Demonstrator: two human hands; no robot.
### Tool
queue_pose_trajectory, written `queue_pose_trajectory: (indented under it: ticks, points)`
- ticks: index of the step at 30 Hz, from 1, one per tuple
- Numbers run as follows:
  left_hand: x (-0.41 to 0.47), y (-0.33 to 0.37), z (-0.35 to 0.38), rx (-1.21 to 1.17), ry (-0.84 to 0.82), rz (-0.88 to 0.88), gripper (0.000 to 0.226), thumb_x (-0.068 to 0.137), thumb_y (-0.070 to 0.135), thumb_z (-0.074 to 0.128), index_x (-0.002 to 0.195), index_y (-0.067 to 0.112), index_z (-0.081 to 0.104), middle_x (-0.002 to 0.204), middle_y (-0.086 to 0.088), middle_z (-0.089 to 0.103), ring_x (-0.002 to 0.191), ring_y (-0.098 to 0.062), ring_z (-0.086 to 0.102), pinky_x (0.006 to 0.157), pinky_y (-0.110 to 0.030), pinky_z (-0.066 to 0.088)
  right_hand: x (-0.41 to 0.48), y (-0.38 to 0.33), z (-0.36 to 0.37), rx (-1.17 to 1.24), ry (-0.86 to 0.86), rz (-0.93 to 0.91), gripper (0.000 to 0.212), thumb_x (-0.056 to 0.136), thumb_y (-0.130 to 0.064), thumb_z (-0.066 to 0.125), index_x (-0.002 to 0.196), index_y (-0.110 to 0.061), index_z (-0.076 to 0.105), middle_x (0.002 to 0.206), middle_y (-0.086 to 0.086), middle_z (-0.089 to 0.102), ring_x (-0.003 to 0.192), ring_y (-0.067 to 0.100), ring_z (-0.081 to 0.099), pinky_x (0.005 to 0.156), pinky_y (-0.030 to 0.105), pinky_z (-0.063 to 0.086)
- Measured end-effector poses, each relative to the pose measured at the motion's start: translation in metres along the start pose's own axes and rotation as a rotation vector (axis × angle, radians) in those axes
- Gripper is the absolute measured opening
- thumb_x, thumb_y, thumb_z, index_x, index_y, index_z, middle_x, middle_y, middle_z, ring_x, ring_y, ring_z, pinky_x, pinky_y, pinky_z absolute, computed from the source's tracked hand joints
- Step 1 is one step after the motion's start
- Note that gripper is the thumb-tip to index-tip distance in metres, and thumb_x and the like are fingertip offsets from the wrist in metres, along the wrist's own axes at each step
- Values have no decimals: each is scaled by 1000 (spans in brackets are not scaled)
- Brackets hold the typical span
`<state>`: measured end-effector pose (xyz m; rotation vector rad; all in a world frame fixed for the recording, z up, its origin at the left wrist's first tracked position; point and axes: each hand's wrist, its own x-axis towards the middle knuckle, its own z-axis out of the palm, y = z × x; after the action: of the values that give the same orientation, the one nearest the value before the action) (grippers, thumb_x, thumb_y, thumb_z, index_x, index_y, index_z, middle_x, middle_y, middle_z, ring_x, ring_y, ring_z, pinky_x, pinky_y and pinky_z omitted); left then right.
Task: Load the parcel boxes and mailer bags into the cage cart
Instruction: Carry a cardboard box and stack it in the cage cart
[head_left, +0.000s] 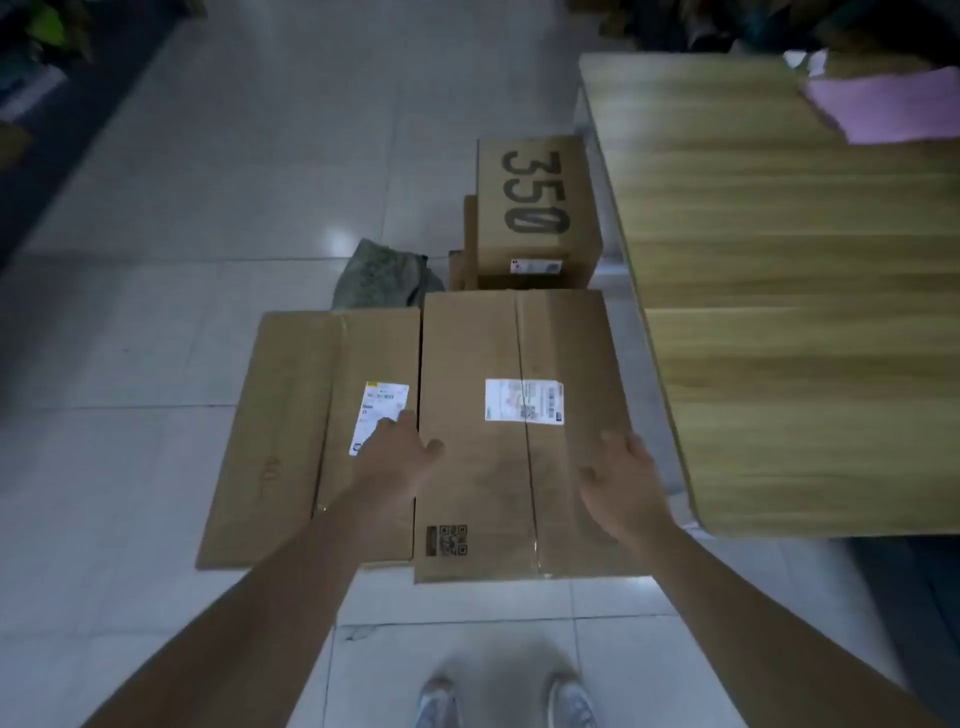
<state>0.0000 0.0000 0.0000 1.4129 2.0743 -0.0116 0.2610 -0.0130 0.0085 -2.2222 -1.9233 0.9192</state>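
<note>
- Box (478, 364) on floor, just beside table (779, 312); cart not in view.
- Left hand (400, 449) and right hand (626, 486) loose, fingers apart, at box's side edges; no grip yet.
- Best: clamp both sides low, lift level.

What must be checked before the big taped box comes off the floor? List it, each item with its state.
1. Left hand at the left edge of the big box: ok, fingers open.
2. Right hand at its right edge: ok, open.
3. Firm hold on both sides: cannot tell, contact is unclear.
4. Top of the big box free of load: ok, it bears only a label.
5. Side clearance: not ok, the flatter box lies against its left side and the wooden table is close on the right.
6. Cage cart within reach: cannot tell, it is not in view.
</note>
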Motion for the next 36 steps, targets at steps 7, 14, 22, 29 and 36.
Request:
queue_pose_trajectory:
  ticks: [7, 14, 22, 29, 36]
  points:
    - [34, -13, 105, -56, -57, -171, 55, 101, 36, 44, 143, 1, 37, 139, -23, 44, 126, -38, 46, 95, -41, 46, 41, 66, 46, -70, 9, 93, 50, 96, -17, 49, 142, -2, 36, 145, 19, 31, 130, 40, 40, 104, 43, 39]
    - [34, -16, 136, 119, 153, -182, 48, 98, 34, 45, 131, -1, 49, 130, -20, 47, 118, -35, 45, 100, -41, 38, 72, 94, 83, -18, 70, 113, 59, 97, -25, 50, 146, -3, 24, 139, 22, 36, 122, 42, 46, 94, 51, 43]
    - [33, -18, 156, 127, 344, -109, 47, 98, 43, 47, 124, 5, 53, 126, -14, 51, 115, -30, 44, 100, -37, 37, 97, 97, 90, 172, 47, 243, 69, 97, -32, 52, 151, -9, 18, 144, 21, 35, 124, 43, 43, 102, 54, 36]
    - [29, -24, 163, 130, 403, -44, 49, 100, 47, 46, 128, 7, 52, 132, -9, 57, 123, -30, 45, 106, -36, 35, 110, 98, 95, 261, 87, 256, 71, 95, -32, 55, 150, -10, 16, 143, 24, 39, 126, 45, 43, 102, 58, 38]
    - [29, -22, 156, 29, 445, -85, 32, 95, 34, 58, 113, 7, 59, 105, -8, 67, 108, -28, 57, 90, -36, 43, 113, 103, 104, 262, 164, 273, 78, 96, -39, 53, 153, -3, 14, 143, 27, 39, 127, 45, 42, 104, 55, 35]
